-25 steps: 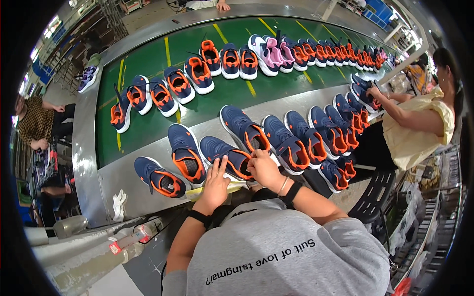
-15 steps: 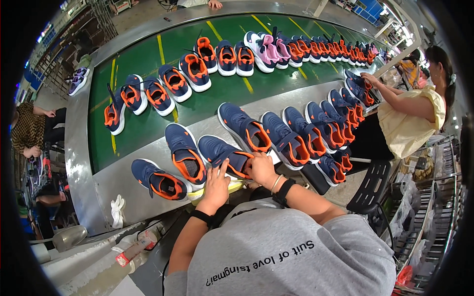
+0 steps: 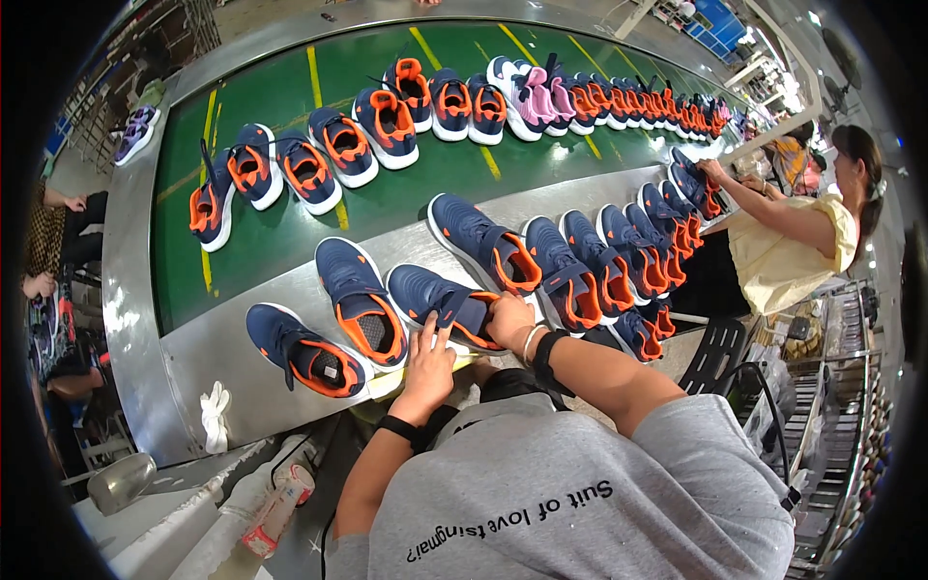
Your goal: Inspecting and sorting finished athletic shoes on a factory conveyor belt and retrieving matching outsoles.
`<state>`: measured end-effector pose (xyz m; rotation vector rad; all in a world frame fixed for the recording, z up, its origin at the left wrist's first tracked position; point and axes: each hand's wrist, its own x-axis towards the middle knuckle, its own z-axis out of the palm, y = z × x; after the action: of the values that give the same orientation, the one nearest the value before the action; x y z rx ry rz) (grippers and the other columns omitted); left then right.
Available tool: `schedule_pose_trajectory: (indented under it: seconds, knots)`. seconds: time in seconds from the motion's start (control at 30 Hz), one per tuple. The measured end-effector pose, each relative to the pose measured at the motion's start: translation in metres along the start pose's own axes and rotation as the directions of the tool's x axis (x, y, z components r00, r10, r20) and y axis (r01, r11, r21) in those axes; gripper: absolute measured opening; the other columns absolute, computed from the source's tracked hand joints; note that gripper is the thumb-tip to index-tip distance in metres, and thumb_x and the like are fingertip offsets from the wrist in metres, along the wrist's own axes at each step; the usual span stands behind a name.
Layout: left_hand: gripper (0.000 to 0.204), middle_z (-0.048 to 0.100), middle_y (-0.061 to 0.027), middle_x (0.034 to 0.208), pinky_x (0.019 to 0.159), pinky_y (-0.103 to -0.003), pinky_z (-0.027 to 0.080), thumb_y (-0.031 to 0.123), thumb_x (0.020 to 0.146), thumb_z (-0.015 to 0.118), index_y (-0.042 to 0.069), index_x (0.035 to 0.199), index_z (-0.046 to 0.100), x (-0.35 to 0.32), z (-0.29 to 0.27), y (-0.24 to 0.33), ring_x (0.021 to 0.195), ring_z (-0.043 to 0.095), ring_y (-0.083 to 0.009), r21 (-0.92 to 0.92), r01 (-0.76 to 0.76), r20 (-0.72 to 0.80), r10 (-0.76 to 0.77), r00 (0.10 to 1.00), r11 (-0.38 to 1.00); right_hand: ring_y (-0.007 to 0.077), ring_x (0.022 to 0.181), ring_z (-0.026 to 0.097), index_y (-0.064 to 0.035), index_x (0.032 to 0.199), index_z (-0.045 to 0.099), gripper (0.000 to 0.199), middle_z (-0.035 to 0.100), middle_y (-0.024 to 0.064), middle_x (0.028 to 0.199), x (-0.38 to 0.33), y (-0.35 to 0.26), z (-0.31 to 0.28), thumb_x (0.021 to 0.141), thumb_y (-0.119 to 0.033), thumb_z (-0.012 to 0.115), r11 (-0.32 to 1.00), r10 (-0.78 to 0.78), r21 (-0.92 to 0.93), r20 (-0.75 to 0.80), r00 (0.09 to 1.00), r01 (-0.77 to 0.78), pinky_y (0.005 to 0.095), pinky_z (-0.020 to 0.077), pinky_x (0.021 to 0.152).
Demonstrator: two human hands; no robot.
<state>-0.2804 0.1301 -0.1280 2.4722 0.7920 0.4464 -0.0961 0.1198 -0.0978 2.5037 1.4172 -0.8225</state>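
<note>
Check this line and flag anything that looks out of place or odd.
One pair of pink shoes sits in the far row on the green belt, among navy-and-orange pairs. Nothing looks spilled or damaged. Both hands, left hand and right hand, rest on a navy shoe.

We note one shoe (image 3: 447, 306) on the metal ledge (image 3: 193, 358); further shoes lie left and right of it, the conveyor belt (image 3: 387, 208) behind.
</note>
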Motion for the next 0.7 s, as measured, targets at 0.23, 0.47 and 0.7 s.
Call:
schedule_pose_trajectory:
  seconds: [0.23, 0.47, 0.7]
  knots:
    - [0.014, 0.033, -0.0138, 0.138, 0.101, -0.046, 0.026, 0.006, 0.074, 0.051, -0.003, 0.066, 0.058, 0.003, 0.001, 0.000, 0.129, 0.027, -0.0341, 0.001, 0.016, -0.028, -0.016, 0.999, 1.000, 0.0286, 0.113, 0.047, -0.0056, 0.095, 0.066, 0.025, 0.054, 0.0123, 0.113, 0.007, -0.005, 0.003, 0.072, -0.012, 0.058, 0.990, 0.009, -0.139, -0.002, 1.000, -0.009, 0.0424, 0.0377, 0.090]
    - [0.014, 0.034, -0.0136, 0.138, 0.101, -0.046, 0.026, 0.006, 0.075, 0.050, -0.004, 0.069, 0.059, 0.007, -0.007, 0.001, 0.128, 0.028, -0.0337, 0.056, -0.006, -0.021, 0.007, 1.000, 0.998, 0.0284, 0.109, 0.052, -0.0039, 0.097, 0.065, 0.024, 0.057, 0.0153, 0.110, 0.004, -0.011, -0.005, 0.078, -0.012, 0.054, 0.971, -0.029, -0.236, -0.011, 1.000, 0.026, 0.0386, 0.0416, 0.089]
    - [0.018, 0.033, -0.0107, 0.139, 0.100, -0.048, 0.027, 0.007, 0.078, 0.049, -0.005, 0.075, 0.062, 0.003, -0.004, 0.001, 0.128, 0.027, -0.0334, 0.010, 0.066, -0.036, -0.065, 0.997, 0.998, 0.0293, 0.090, 0.064, -0.0058, 0.089, 0.068, 0.020, 0.066, 0.0153, 0.093, -0.002, -0.009, -0.020, 0.078, -0.012, 0.052, 0.959, -0.172, -0.229, 0.012, 0.985, 0.170, 0.0375, 0.0501, 0.077]
